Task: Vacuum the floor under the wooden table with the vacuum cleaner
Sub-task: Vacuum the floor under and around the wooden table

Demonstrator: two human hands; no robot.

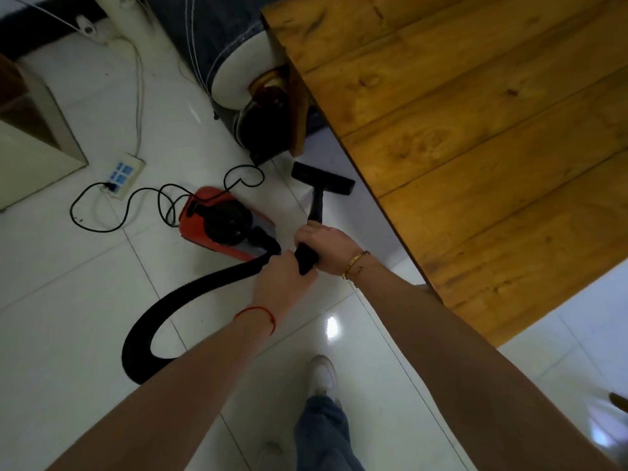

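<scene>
A red and black vacuum cleaner (224,220) sits on the white tiled floor left of the wooden table (475,130). Its black hose (170,311) loops toward me and joins a black wand (316,205). The wand ends in a black floor nozzle (323,178) that lies on the tiles at the table's edge. My right hand (326,244) grips the wand's upper part, and my left hand (285,280) grips the handle just behind it, where the hose joins.
A white power strip (124,175) lies on the floor at left, with the vacuum's black cord (112,205) coiled beside it. A dark upholstered seat (238,73) stands against the table's far corner. A pale cabinet (30,144) is at far left. My feet are below.
</scene>
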